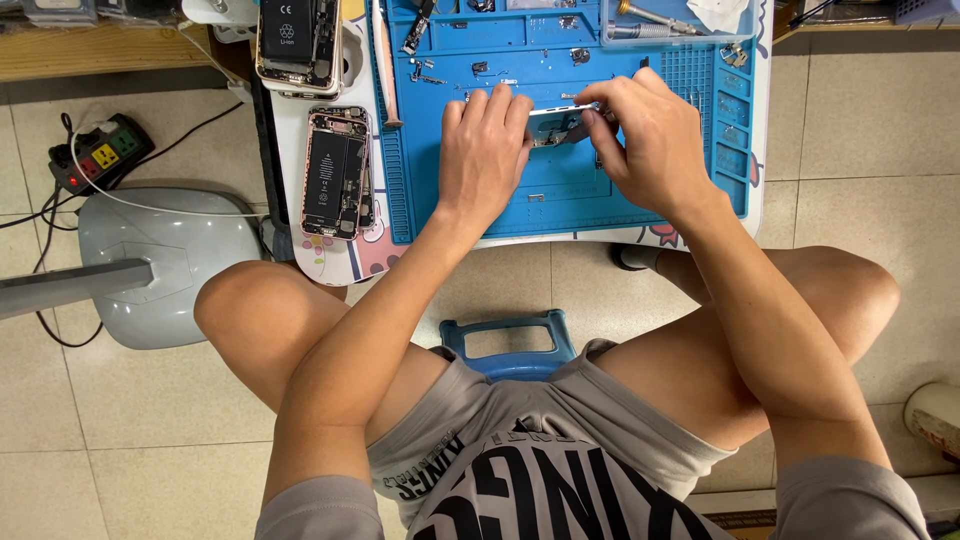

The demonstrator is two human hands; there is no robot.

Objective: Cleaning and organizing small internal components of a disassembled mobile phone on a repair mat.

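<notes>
Over the blue repair mat [560, 200], my left hand [484, 150] and my right hand [650, 140] together hold a small silvery phone part [556, 122]. My left fingers pinch its left side and my right fingers its right side. Most of the part is hidden by my fingers. Small screws and metal bits [480, 68] lie on the mat just beyond my hands.
An opened rose-gold phone [336, 172] lies left of the mat; another opened phone [296, 45] sits behind it. A clear tray with tools [660, 20] stands at the back right. A power strip [98, 155] and a grey fan base [165, 260] rest on the tiled floor.
</notes>
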